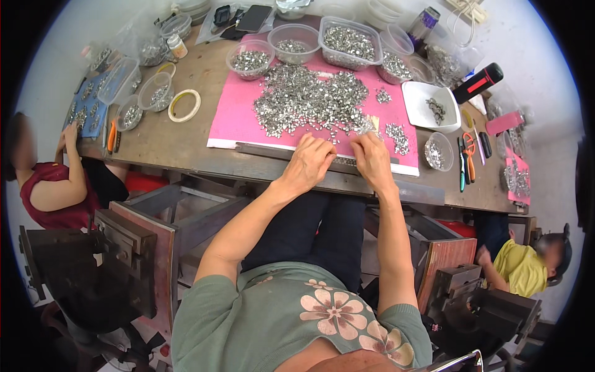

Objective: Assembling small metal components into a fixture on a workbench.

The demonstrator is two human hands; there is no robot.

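Observation:
My left hand (308,162) rests at the table's front edge, fingers bent and thumb drawn in to a pinch. What its fingertips hold, if anything, is too small to make out. Just to its right, my right hand (373,162) is closed in the same way, its fingertips also hiding what they grip. Both are over a long dark metal bar (266,152) along the edge, with a row of tiny pieces (345,161) showing between them. Beyond my fingers a wide heap of small silvery metal parts (310,99) covers a pink sheet (230,118). A smaller pile (397,137) lies right of my right hand.
Clear plastic tubs (296,32) of metal parts line the back. A white tray (427,93), a small bowl (436,152) and orange-handled pliers (469,149) are on the right. Tape rolls (185,105) lie left. One person (56,186) sits left, another (520,266) right.

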